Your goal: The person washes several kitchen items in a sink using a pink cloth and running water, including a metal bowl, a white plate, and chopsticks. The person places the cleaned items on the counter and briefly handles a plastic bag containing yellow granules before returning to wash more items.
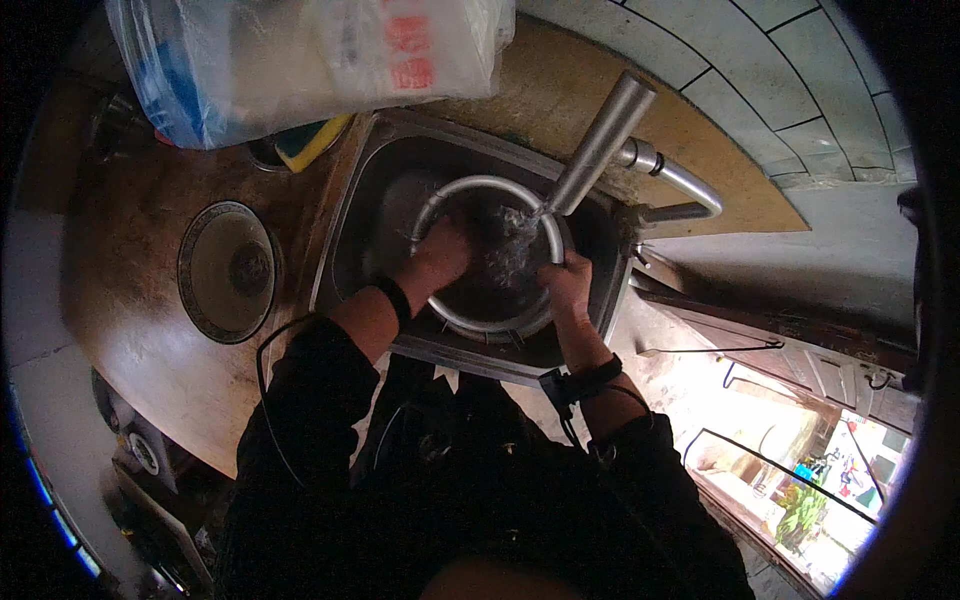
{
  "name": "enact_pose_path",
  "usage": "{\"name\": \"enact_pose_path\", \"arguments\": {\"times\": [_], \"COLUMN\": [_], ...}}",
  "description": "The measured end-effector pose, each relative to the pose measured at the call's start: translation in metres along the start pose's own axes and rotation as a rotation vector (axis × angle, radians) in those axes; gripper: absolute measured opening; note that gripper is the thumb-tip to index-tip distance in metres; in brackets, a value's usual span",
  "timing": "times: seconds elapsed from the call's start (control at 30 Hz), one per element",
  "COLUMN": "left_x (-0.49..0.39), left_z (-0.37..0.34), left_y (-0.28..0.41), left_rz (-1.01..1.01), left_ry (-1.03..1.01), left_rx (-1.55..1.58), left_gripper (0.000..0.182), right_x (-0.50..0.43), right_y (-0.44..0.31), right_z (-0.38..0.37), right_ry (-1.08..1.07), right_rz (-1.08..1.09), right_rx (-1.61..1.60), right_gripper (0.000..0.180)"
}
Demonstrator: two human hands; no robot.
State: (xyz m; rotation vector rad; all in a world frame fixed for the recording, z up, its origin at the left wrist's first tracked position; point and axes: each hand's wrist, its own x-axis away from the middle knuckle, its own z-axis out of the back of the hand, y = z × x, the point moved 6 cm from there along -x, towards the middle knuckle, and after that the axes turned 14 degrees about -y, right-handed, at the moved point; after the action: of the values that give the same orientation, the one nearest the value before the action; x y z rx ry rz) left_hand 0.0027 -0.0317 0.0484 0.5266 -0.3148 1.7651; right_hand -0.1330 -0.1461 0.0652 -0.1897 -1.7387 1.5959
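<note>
A round metal-rimmed vessel (487,328) sits in the stainless steel sink (352,217). Water runs into it from the thick cylindrical metal tap (606,142). My left hand (442,251) reaches inside the vessel at its left half; the fingers are dark and blurred, so whether they hold anything is hidden. My right hand (568,285) grips the rim on the right side, just below the tap's mouth. Both wrists wear black bands, and a thin dark cable runs along each forearm.
A patterned bowl (225,274) stands on the wooden counter (135,300) left of the sink. Behind it are a yellow-and-green sponge (315,146) and a filled plastic bag (315,67) overhanging the sink's back left corner. A tiled wall (810,127) rises behind; a bright doorway opens at lower right.
</note>
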Motion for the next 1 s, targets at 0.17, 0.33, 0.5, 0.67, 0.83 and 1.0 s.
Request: {"name": "enact_pose_path", "arguments": {"times": [0.17,0.33,0.5,0.67,0.83,1.0], "left_x": [0.019,0.064,0.032,0.006,0.006,0.002], "left_z": [0.045,0.111,0.108,0.101,0.065,-0.018], "left_y": [-0.037,0.014,0.033,-0.013,-0.064,-0.047], "left_rz": [0.226,-0.261,-0.228,-0.253,-0.037,0.015], "left_ry": [0.331,0.839,0.436,0.502,0.693,0.768], "left_rx": [0.936,0.539,-0.019,0.335,0.733,2.295], "left_gripper": [0.029,0.034,0.019,0.017,0.011,0.025], "right_x": [-0.012,-0.017,0.000,0.009,0.004,-0.009], "right_y": [0.009,-0.008,-0.047,-0.073,-0.079,-0.080], "right_z": [-0.001,-0.010,-0.036,-0.034,-0.014,0.002], "right_ry": [0.024,0.025,-0.078,-0.036,-0.105,0.017], "right_rz": [0.115,0.265,0.390,0.412,0.488,0.518], "right_rx": [0.025,0.354,0.627,0.657,0.225,-0.022], "right_gripper": [0.010,0.015,0.013,0.014,0.017,0.024]}}
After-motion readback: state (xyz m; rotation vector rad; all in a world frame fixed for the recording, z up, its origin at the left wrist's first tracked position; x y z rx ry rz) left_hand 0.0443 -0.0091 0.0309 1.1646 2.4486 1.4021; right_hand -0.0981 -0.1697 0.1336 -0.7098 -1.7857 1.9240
